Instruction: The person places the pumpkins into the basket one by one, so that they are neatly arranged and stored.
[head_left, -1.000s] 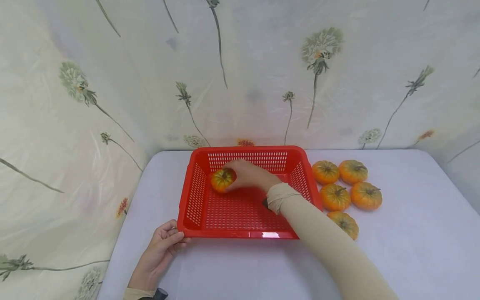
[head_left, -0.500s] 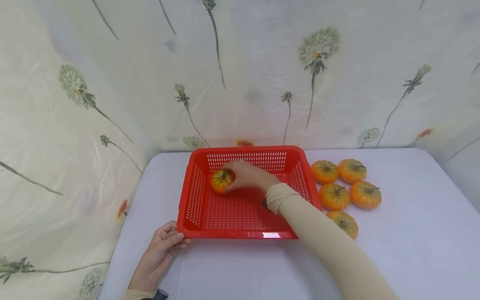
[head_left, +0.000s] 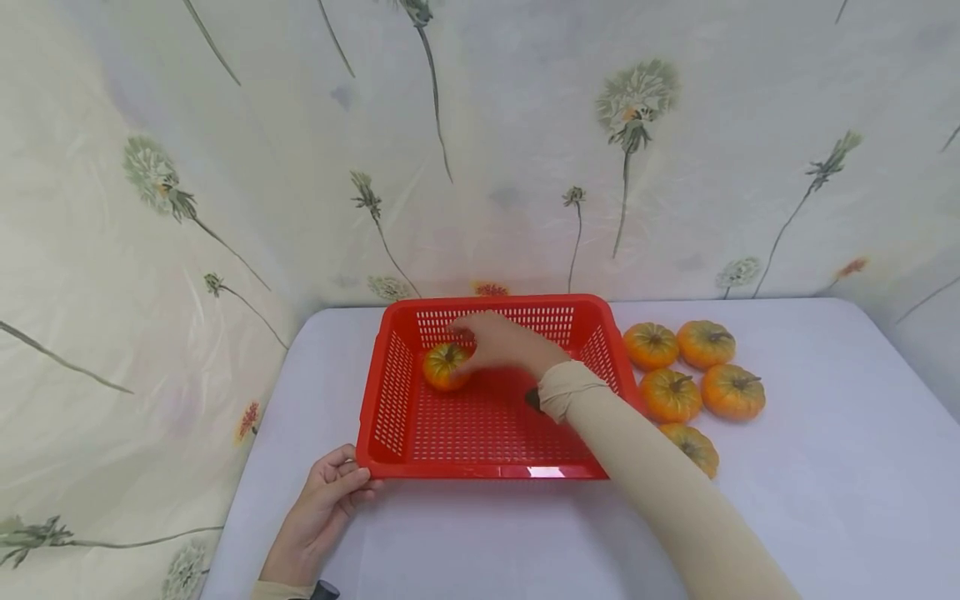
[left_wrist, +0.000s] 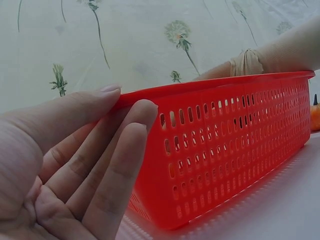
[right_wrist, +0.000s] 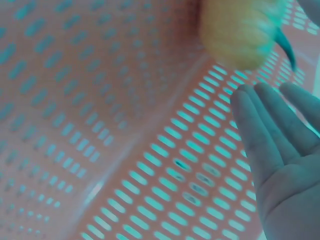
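Observation:
A red plastic basket (head_left: pixel 480 472) with slotted walls stands on the white-covered table. At its near left corner my left hand (head_left: pixel 322 500) pinches the rim, thumb on top and fingers underneath, as the left wrist view of the basket (left_wrist: pixel 235 150) also shows. Inside, a small orange-green pumpkin (head_left: pixel 441 371) sits in the far left corner. My right hand (head_left: pixel 504 343) is beside it, thumb and fingers spread. In the right wrist view the fingers (right_wrist: pixel 272 117) are straight and apart from the pumpkin (right_wrist: pixel 240 35), whose dark stem points toward them.
Several more pumpkins (head_left: pixel 670 395) lie grouped on the table just right of the basket; the nearest is partly covered by the right sleeve (head_left: pixel 645 475). A flower-printed cloth (head_left: pixel 510 167) hangs behind the table and along its sides.
My right hand has let go of the pumpkin and lifted slightly up and to the right of it. The pumpkin stays in the corner; my left hand keeps its hold on the rim.

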